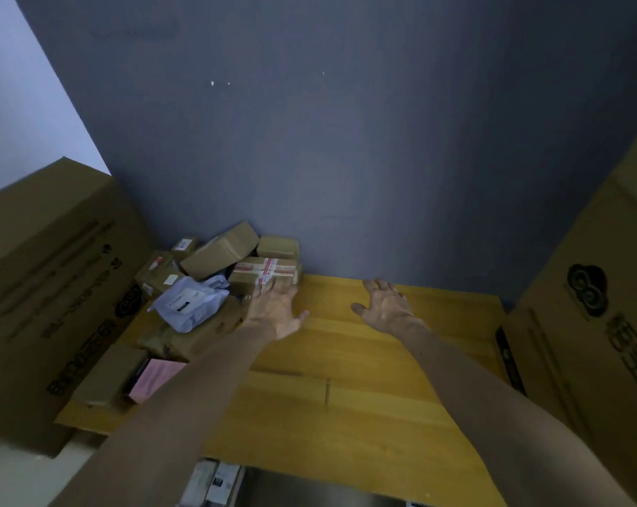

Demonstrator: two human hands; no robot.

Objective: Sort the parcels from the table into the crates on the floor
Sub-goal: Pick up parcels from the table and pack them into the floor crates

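Taped parcel [269,269] — print unreadable, left grip [274,309] open against it, right grip [387,305] splayed

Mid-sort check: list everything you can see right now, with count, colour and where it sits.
table: one, yellow wood, centre
brown boxes: at least six, piled at the table's far left
taped box: one, brown with red-and-white tape, right end of the pile
mailer bag: one, white, front of the pile
pink parcel: one, near left of the table
large cartons: two, brown, flanking the table
wall: blue-grey, behind
left hand: open, fingertips at the taped box
right hand: open, over bare table
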